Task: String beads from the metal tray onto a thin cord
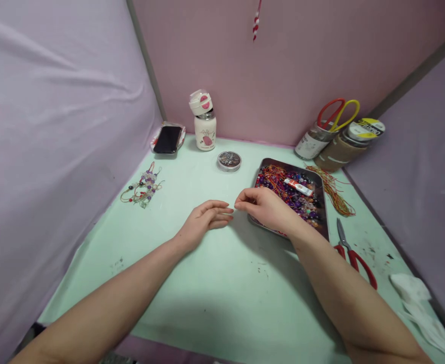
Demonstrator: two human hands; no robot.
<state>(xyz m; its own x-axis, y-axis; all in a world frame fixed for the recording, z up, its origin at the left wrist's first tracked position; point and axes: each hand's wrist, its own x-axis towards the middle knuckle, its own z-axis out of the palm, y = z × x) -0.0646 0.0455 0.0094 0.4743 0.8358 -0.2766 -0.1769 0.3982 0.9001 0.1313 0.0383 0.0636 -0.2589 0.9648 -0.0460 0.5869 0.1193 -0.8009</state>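
Note:
Over the middle of the pale green table, my left hand points to the right with its fingers stretched out and slightly apart. I make out nothing in it. Close to its fingertips, my right hand is closed in a pinch; whatever lies between thumb and forefinger is too small to name. The right wrist passes over the near left part of a dark metal tray, hiding some of it. Purple, black and orange beads, red cords and a small red-and-white tube lie in that tray.
Beaded strands lie at left, near a phone. A white bottle and a round clear case stand behind. At right are jars, a cord bundle, red-handled scissors and white crumpled cloth.

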